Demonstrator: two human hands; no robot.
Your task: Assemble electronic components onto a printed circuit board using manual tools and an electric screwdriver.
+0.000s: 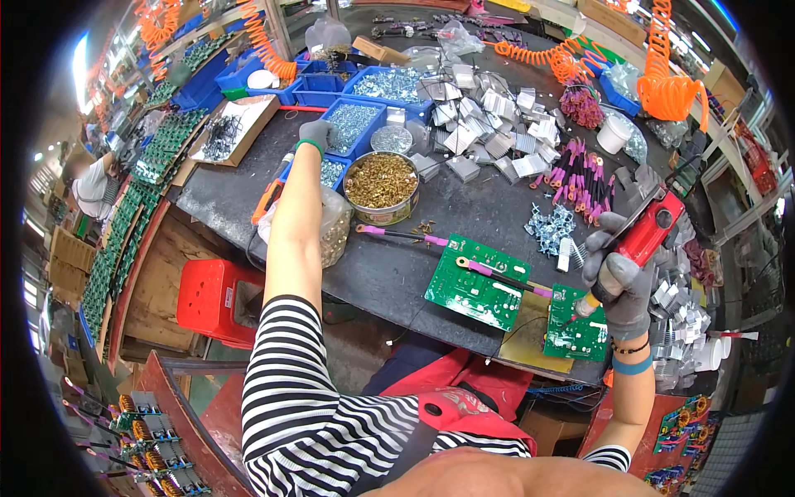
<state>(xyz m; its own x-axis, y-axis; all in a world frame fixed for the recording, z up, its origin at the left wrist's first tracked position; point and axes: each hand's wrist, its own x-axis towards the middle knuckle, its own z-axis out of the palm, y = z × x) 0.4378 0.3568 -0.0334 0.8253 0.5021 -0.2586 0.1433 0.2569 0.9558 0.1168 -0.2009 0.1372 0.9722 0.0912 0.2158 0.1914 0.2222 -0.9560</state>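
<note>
My left hand (316,133), in a grey glove, reaches to the edge of a blue bin (354,124) full of small silvery screws; its fingertips are hidden. My right hand (619,290), also gloved, is closed around a red power screwdriver (648,228). The driver's tip points down at a green circuit board (574,341) near the front edge of the table. Left of it lies a second green board (472,290). A black cable with purple ends (507,280) stretches across this board to the first one. Another such cable (402,235) touches the second board's far left corner.
A round tin (381,189) of brass-coloured screws stands mid-table. Behind lie piled silver metal pieces (489,120); bundled purple-ended cables (580,182) and bluish metal parts (550,229) lie to the right. Orange coiled hoses (662,95) hang above. A red stool (207,302) stands left below the table.
</note>
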